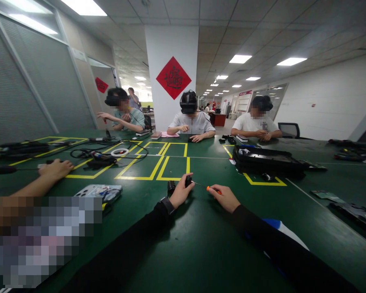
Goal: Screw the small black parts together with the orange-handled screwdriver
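My left hand (181,192) is closed around a small black part (188,180) whose exact kind I cannot make out. In my right hand (227,198) is a screwdriver (210,188) with an orange handle and a thin metal shaft. The shaft points left, and its tip reaches the black part or lies right beside it. Just left of my left hand, another black cylindrical piece (171,188) stands on the green table (198,244). My fingers cover much of the held part and most of the handle.
Yellow tape rectangles (172,178) mark the table. A black tray-like casing (270,158) lies at right, cables (99,156) at left. A neighbour's hand (56,169) rests at left near a phone-patterned pouch (100,191). Several people in headsets sit opposite. Electronic parts (354,213) lie far right.
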Demonstrator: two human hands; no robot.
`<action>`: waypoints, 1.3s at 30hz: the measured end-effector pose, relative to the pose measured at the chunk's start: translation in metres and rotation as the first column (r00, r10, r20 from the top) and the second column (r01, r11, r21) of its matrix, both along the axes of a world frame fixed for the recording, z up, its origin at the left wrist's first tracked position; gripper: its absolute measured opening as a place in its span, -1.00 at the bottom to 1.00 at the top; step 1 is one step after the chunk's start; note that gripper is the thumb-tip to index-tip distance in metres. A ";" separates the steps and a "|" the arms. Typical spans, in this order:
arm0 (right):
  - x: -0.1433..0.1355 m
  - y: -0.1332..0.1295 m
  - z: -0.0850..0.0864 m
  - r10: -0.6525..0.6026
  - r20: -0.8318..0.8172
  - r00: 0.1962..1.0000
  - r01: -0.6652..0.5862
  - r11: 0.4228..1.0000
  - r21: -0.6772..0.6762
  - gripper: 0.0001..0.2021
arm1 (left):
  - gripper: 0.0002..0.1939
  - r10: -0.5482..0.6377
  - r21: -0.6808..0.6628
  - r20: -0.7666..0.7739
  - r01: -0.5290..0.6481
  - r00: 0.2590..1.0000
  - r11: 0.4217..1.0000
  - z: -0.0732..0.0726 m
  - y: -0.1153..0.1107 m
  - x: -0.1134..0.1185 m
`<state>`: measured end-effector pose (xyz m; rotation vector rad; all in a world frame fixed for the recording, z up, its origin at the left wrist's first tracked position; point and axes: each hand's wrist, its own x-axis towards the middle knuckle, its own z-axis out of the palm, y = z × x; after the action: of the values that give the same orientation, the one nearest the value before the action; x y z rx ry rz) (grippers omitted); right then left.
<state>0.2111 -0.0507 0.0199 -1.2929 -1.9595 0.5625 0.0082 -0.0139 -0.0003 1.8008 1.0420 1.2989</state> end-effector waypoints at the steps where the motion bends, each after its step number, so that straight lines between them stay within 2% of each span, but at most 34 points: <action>1: 0.000 -0.001 0.001 -0.013 0.064 0.998 0.011 0.999 0.044 -0.69 | -0.57 0.006 0.002 0.006 -0.006 1.000 1.000 0.000 0.000 0.000; 3: 0.000 -0.001 0.001 -0.046 0.161 0.986 0.028 0.993 0.111 -0.66 | -0.58 0.020 0.002 0.022 -0.020 1.000 1.000 0.001 0.000 0.000; 7: 0.002 0.000 -0.004 -0.115 0.220 0.969 0.070 0.977 0.200 -0.79 | -0.64 0.007 0.026 -0.004 -0.007 1.000 1.000 0.000 0.001 -0.001; 12: 0.004 0.004 -0.009 -0.137 0.259 0.956 0.097 0.982 0.160 -0.79 | -0.76 -0.021 0.066 -0.081 0.027 0.997 0.997 -0.002 0.000 0.001; 16: 0.002 0.004 -0.007 -0.108 0.274 0.956 0.056 0.980 0.191 -0.73 | -0.78 -0.035 0.053 -0.073 0.039 0.997 0.998 -0.003 -0.001 0.002; 22: 0.003 0.003 -0.007 -0.055 0.196 0.979 0.020 0.984 0.175 -0.84 | -0.79 -0.088 -0.005 -0.013 0.088 0.996 0.996 -0.001 -0.004 0.000; 26: 0.001 0.003 -0.009 -0.032 0.155 0.987 0.012 0.992 0.129 -0.77 | -0.80 -0.118 -0.023 -0.010 0.118 0.993 0.993 0.002 -0.006 0.000; 33: -0.001 0.007 -0.011 -0.023 0.152 0.988 -0.002 0.986 0.165 -0.75 | -0.82 -0.123 0.018 -0.029 0.123 0.992 0.992 0.006 -0.007 0.001; 36: 0.001 0.008 -0.013 0.015 0.043 0.999 -0.021 0.992 0.128 -0.80 | -0.85 -0.091 0.057 -0.046 0.094 0.995 0.994 0.005 -0.006 0.001; 39: 0.002 0.010 -0.014 0.049 -0.060 0.997 -0.045 0.997 0.064 -0.76 | -0.84 -0.071 0.037 -0.038 0.073 0.997 0.997 0.004 -0.005 0.001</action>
<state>0.2131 -0.0410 0.0055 -1.1795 -1.9458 0.5530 0.0090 -0.0193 0.0036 1.8797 0.9690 1.2545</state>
